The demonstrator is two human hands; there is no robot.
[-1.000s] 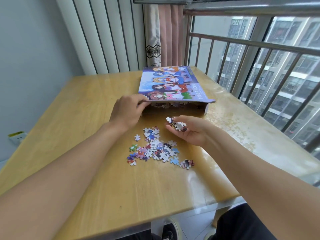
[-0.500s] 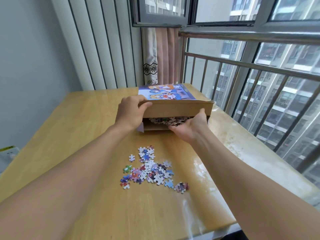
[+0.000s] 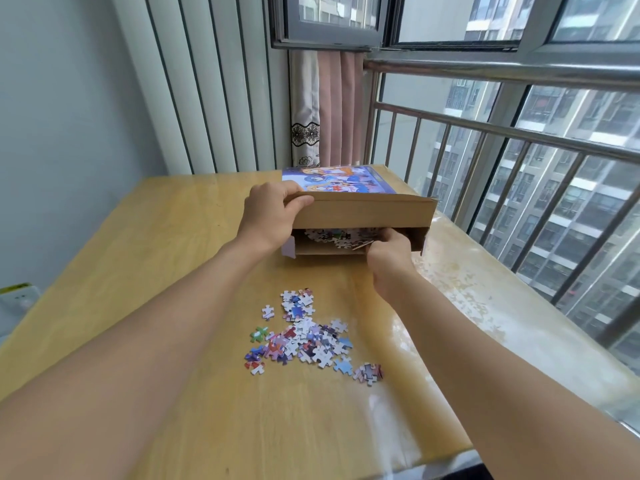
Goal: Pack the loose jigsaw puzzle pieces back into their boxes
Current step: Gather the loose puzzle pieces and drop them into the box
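A flat puzzle box (image 3: pixel 363 213) with a cartoon picture on top lies at the far side of the wooden table (image 3: pixel 166 244), its near end open. My left hand (image 3: pixel 270 216) grips the brown flap at its left corner and holds it up. Inside the opening lie several puzzle pieces (image 3: pixel 329 235). My right hand (image 3: pixel 389 258) is at the right part of the opening, fingers curled into the box around a few pieces, its fingertips hidden. A pile of loose puzzle pieces (image 3: pixel 304 337) lies on the table between my forearms.
A metal railing (image 3: pixel 519 140) and window run along the table's right side, with a pink curtain (image 3: pixel 332 109) behind the box. The table's right part looks glossy and worn. A wall socket (image 3: pixel 19 299) sits at the far left.
My right hand carried a handful of pieces from above the pile to the box opening and moved rightwards inside it. My left hand lifted the flap higher. The view tilted up.
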